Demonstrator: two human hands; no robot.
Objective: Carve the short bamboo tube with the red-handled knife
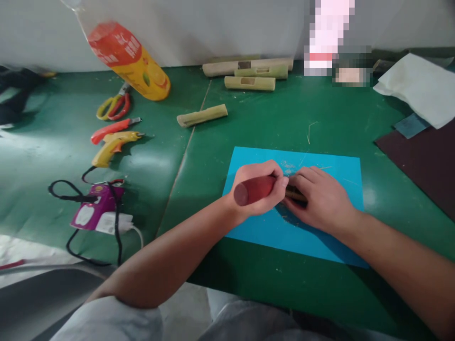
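Note:
My left hand point(261, 192) is closed around the dark red round handle point(250, 191) of a tool, held over a blue sheet point(320, 237) on the green table. My right hand point(322, 199) lies right beside it, fingers curled over a thin dark piece point(296, 194) that shows between the two hands. What that piece is I cannot make out; most of it is hidden under my right hand. Fine shavings point(289, 166) lie on the blue sheet just beyond my hands.
Several cut bamboo sections point(249, 71) lie at the back, one nearer point(202, 115). At left are scissors point(113, 106), an orange-handled tool point(113, 128), a yellow glue gun point(113, 146), a purple box with cables point(95, 213) and a tilted drink bottle point(130, 59). White paper point(419, 87) and a dark sheet point(423, 161) lie right.

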